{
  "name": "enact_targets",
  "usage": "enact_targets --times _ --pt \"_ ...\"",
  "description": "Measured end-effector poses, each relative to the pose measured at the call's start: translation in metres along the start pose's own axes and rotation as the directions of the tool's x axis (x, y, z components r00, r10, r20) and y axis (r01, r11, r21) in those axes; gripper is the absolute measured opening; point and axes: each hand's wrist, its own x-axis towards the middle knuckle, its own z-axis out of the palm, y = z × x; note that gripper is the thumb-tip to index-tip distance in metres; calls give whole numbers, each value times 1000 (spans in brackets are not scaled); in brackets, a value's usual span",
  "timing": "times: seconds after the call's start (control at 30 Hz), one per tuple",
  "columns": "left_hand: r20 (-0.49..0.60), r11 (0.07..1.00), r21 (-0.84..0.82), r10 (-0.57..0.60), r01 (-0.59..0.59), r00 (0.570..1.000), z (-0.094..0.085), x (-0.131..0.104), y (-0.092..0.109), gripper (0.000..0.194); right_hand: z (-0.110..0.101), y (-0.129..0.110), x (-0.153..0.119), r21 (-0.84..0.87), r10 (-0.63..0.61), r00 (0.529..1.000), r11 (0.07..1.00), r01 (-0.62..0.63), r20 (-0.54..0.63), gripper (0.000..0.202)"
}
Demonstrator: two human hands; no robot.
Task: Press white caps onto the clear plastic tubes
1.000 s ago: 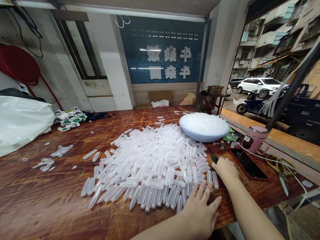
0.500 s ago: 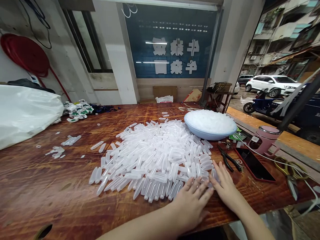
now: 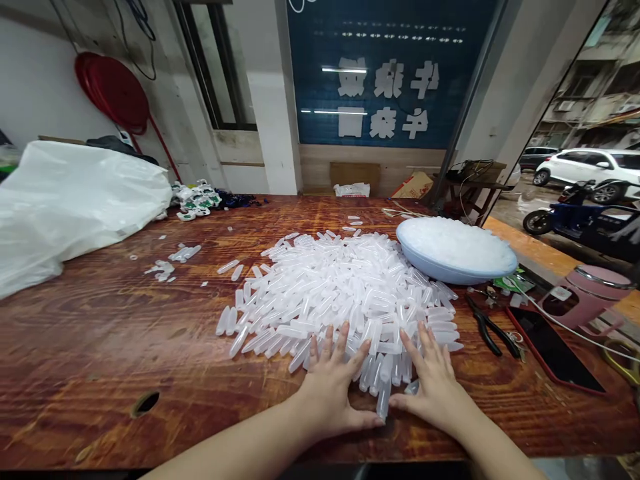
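Observation:
A wide pile of small translucent plastic tubes, each with a rounded tip, is spread over the wooden table. At its near edge lies my left hand, fingers spread and fingertips touching the tubes. My right hand rests at the pile's near right side, also with its fingers apart on the tubes. One single tube points toward me between my two thumbs. Neither hand is closed around anything.
A blue basin heaped with white pieces stands behind the pile at right. Black-handled pliers, a phone, a pink mug and yellow-handled scissors lie further right. A large white bag sits at left.
My hands have moved apart from each other, and my left hand has shifted left along the pile's near edge. The view has turned slightly left.

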Motion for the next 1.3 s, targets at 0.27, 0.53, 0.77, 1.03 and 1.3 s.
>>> enact_targets --times 0.27,0.53,0.77,1.03,1.3 --pt "-18 999 -9 45 -45 999 -13 19 -24 91 -6 -23 38 -4 -55 998 998 55 31 96" --pt "-92 997 40 68 -64 993 -15 47 -47 88 -1 -29 81 -31 -102 995 994 101 -17 93" --pt "-136 995 89 52 -40 989 -13 76 -64 89 2 -29 114 -27 -117 991 993 115 -62 84" --pt "-178 995 93 -2 19 984 -20 105 -77 89 -1 -33 141 -44 -57 992 998 52 -114 86" --pt "-203 997 59 -41 54 978 -21 124 -83 94 0 -31 161 -66 3 995 998 -10 -104 77"
